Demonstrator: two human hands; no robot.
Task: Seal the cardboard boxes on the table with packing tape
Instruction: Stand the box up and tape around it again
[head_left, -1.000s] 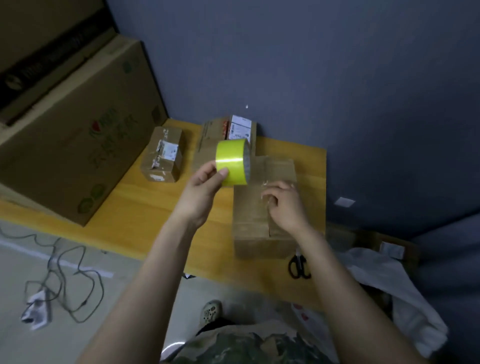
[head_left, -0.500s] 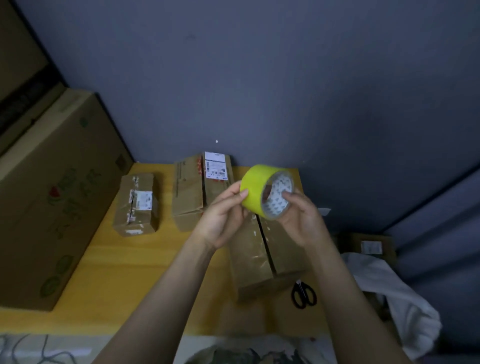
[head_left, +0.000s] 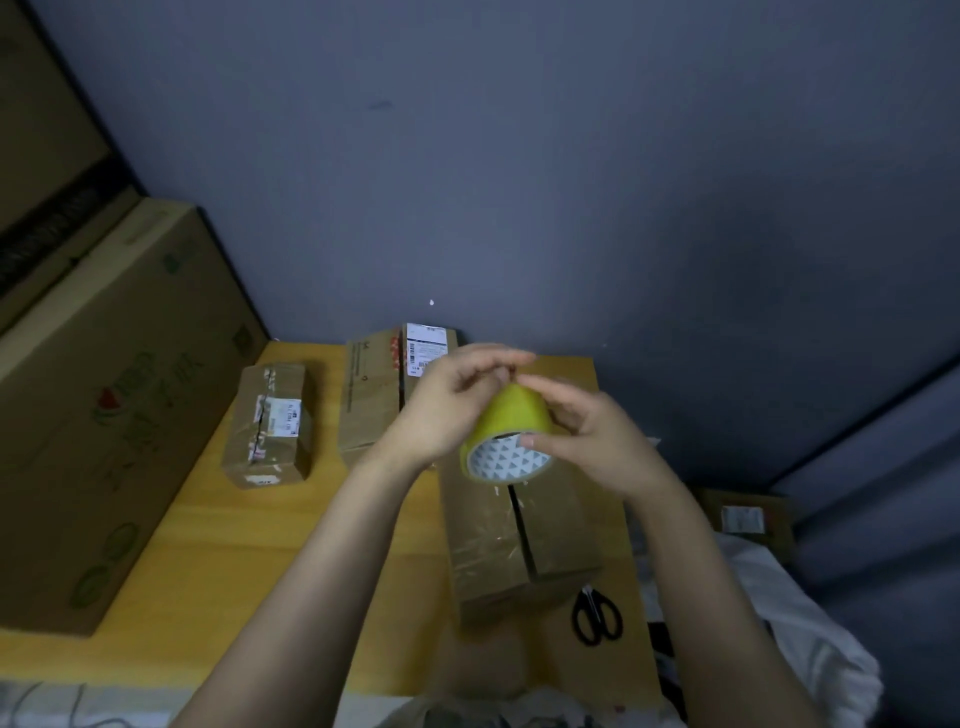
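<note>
A yellow roll of packing tape (head_left: 511, 423) is held up in the air above the table, its white patterned core facing me. My right hand (head_left: 597, 439) grips the roll from the right, thumb at the core's rim. My left hand (head_left: 447, 400) is on the roll's left side, its fingertips curled at the top of the roll. Under the roll lies a brown cardboard box (head_left: 519, 540) with a dark open seam along its top. Two more boxes stand behind: a small one (head_left: 270, 426) at the left and a labelled one (head_left: 384, 389) by the wall.
Black scissors (head_left: 597, 616) lie on the yellow wooden table (head_left: 249, 545) right of the near box. A large printed carton (head_left: 93, 415) stands on the table's left end. White cloth (head_left: 800, 639) and another box (head_left: 748, 519) are off the right edge. A grey wall is behind.
The roll has tipped so that its core faces down towards me. My left fingers have moved up to the top of the roll. My head has tilted further up.
</note>
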